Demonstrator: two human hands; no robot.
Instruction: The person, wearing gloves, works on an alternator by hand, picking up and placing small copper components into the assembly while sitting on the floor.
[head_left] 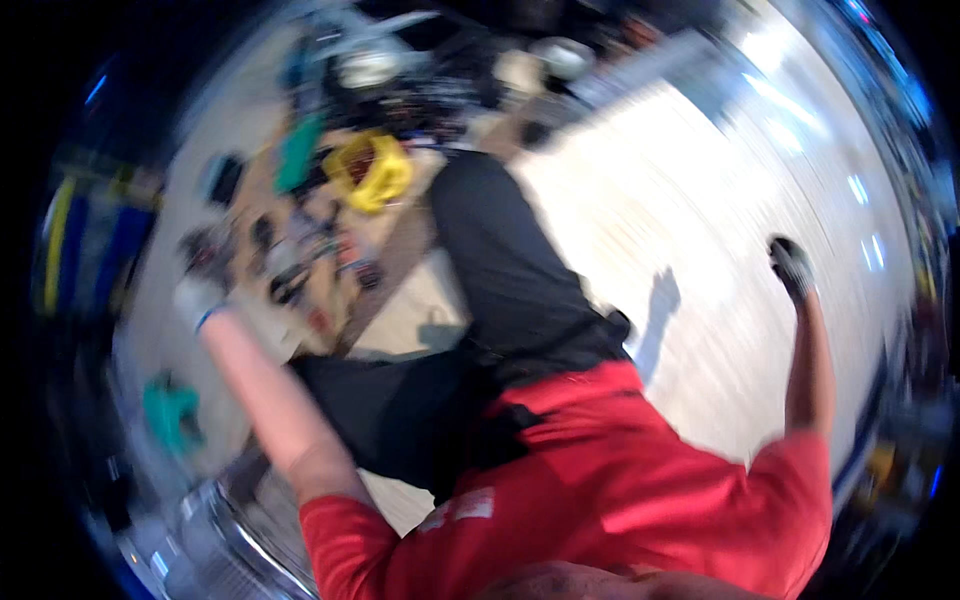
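My left hand (200, 298), in a pale glove, is stretched out to the left. A dark, blurred object (207, 248) lies just beyond its fingers; whether the hand touches it I cannot tell. Motion smears those fingers. Far out to the right, my right hand (793, 264) wears a grey and black glove and is held over the pale floor, away from other things. It looks compact, but blur hides how its fingers lie. Between the hands, my legs in dark trousers (520, 275) are bent, one knee pointing ahead.
A brown sheet (385, 235) on the floor (620, 180) bears several blurred tools and parts. On it sit a yellow container (385, 190) with reddish-brown contents and a green item (298, 155). A teal object (172, 412) lies at the left, near a metal-edged rack (235, 535). Dark clutter fills the far side.
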